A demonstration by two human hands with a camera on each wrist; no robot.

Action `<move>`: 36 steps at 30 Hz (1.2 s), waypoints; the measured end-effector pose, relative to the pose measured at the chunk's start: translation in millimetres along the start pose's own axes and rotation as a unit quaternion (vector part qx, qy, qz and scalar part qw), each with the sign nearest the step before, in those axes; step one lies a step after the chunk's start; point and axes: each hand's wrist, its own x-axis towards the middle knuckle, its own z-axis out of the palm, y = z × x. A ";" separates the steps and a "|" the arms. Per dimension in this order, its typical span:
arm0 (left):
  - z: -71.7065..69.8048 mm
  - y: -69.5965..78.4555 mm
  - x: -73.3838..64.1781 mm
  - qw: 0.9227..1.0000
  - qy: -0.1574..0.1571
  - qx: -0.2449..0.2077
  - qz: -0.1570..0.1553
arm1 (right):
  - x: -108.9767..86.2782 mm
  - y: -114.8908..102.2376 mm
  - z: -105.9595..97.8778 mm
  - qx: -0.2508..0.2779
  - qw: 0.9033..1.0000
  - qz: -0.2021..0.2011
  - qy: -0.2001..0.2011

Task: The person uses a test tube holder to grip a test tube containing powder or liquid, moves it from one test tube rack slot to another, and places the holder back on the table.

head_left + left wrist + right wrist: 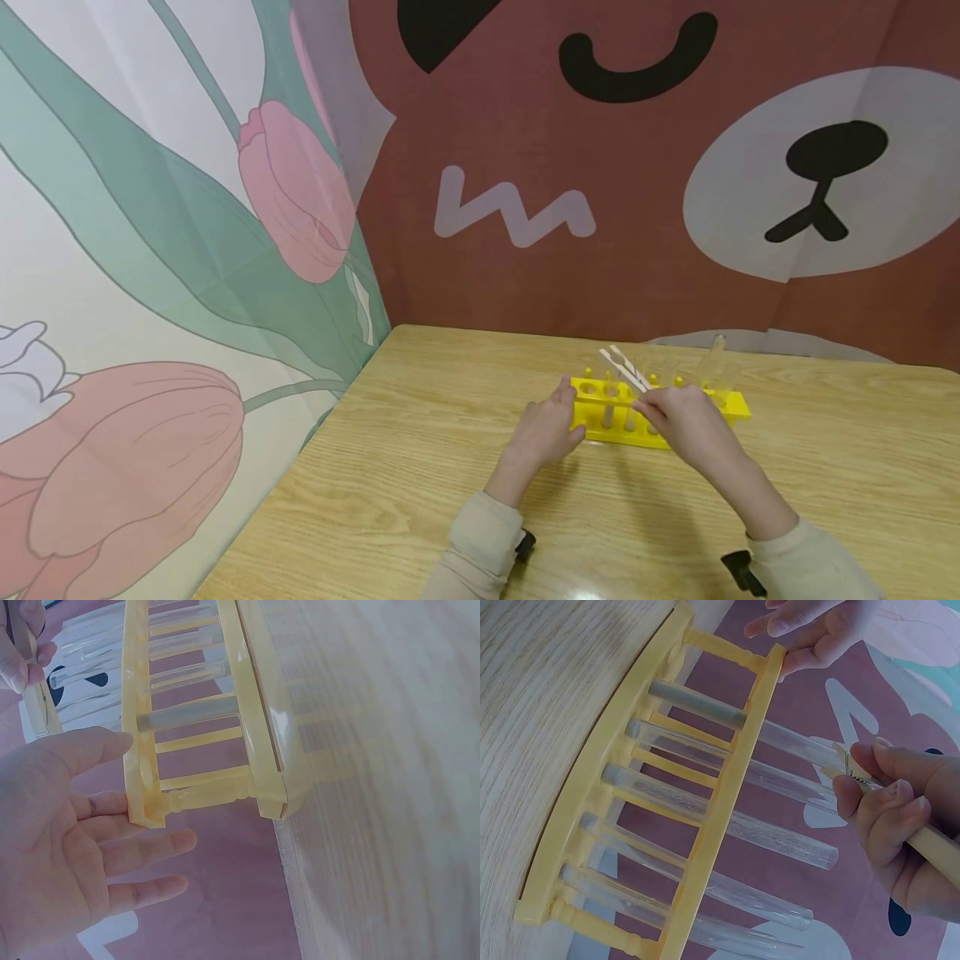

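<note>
A yellow test tube rack (600, 434) stands on the table with several clear test tubes (787, 838) in it. The tube nearest its left end has a greyish lower part (187, 712). My left hand (542, 429) holds that end of the rack, thumb on one side of the upper rail and a finger on the other; the remaining fingers are extended in the left wrist view. Above the rack, my right hand (693, 425) grips a wooden test tube clamp (626, 369) near its metal spring. The clamp's end is close to a tube's mouth; whether it touches, I cannot tell.
The wood-grain table (375, 467) extends around the rack. Behind it hangs a brown bear-print cloth (525, 283), and a tulip-print cloth (150, 292) covers the left side. A longer tube (712, 358) rises from the rack's right part.
</note>
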 end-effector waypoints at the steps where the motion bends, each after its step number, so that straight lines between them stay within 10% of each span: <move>1: 0.0 0.0 0.0 1.000 0.001 0.000 0.000 | 0.2 0.0 0.0 0.000 1.000 0.001 0.000; 36: 1.0 0.9 1.4 1.000 -0.004 -0.012 -0.007 | -0.2 -2.2 -1.9 0.003 1.000 0.008 0.010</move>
